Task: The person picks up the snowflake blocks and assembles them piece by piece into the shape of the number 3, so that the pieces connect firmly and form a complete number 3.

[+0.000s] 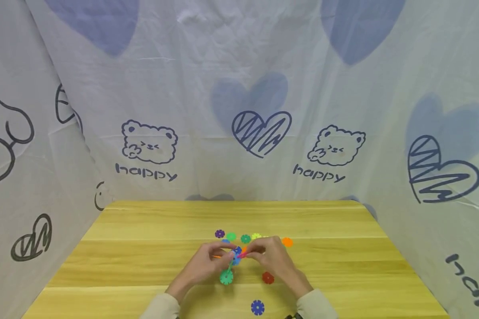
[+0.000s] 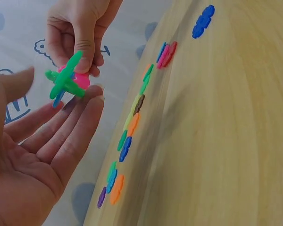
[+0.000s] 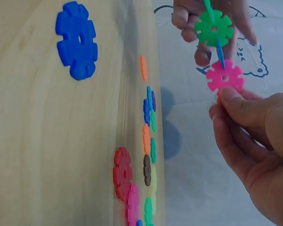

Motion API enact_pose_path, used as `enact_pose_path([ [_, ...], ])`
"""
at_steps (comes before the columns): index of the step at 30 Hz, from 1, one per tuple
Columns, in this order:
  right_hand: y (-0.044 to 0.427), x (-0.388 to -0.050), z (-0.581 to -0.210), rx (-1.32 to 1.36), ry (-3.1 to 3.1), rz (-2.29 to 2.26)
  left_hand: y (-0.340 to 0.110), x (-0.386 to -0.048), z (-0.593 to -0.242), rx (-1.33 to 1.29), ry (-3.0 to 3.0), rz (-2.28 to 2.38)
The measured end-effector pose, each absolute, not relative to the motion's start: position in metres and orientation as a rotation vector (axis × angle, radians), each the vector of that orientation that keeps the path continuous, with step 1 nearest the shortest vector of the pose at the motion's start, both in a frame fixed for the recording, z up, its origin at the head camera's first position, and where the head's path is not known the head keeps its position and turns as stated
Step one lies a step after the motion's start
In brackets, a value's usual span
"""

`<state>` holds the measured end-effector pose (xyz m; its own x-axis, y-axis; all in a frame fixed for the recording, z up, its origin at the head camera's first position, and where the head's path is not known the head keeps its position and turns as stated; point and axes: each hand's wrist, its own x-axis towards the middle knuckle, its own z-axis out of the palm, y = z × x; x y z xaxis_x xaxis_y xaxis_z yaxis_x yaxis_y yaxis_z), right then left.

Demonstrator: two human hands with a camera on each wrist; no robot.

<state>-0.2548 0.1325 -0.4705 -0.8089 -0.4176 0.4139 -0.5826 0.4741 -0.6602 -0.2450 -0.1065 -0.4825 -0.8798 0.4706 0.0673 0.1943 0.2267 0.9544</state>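
Observation:
My right hand (image 1: 273, 259) pinches a pink notched plastic disc (image 3: 234, 75) between thumb and fingers. Slotted into it is a blue disc (image 3: 220, 51), seen edge-on, which joins a green disc (image 3: 204, 32). Another green piece sticks up from that one. My left hand (image 2: 47, 160) has its palm turned up and fingers stretched out, the fingertips close beside or against the joined discs. Its thumb stands well apart from them. Whether the left fingertips carry any weight cannot be told.
Loose notched discs lie on the wooden table (image 1: 143, 248): a dark blue one (image 1: 257, 307) near the front, a red one (image 1: 268, 278) by my right wrist, an orange one (image 1: 287, 242) and a purple one (image 1: 219, 233) farther back. A printed cloth (image 1: 199, 168) hangs behind.

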Motion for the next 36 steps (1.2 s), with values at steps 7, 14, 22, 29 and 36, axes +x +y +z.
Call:
enact_pose_path([
  [7,0.129,-0.255,-0.472,0.937,-2.545,1.302,-0.103,-0.246,-0.485,0.59,2.171,1.753],
  [14,0.14,-0.256,-0.47,0.868,-2.608,1.299,-0.104,-0.245,-0.487,0.579,2.171,1.736],
  [22,0.17,-0.26,-0.461,0.756,-2.777,1.149,-0.111,-0.243,-0.484,0.542,2.2,1.715],
  [29,0.186,-0.262,-0.465,0.812,-2.952,1.027,-0.115,-0.242,-0.484,0.529,2.192,1.722],
  [36,0.191,-0.259,-0.472,0.84,-3.071,1.027,-0.116,-0.244,-0.487,0.551,2.242,1.682],
])
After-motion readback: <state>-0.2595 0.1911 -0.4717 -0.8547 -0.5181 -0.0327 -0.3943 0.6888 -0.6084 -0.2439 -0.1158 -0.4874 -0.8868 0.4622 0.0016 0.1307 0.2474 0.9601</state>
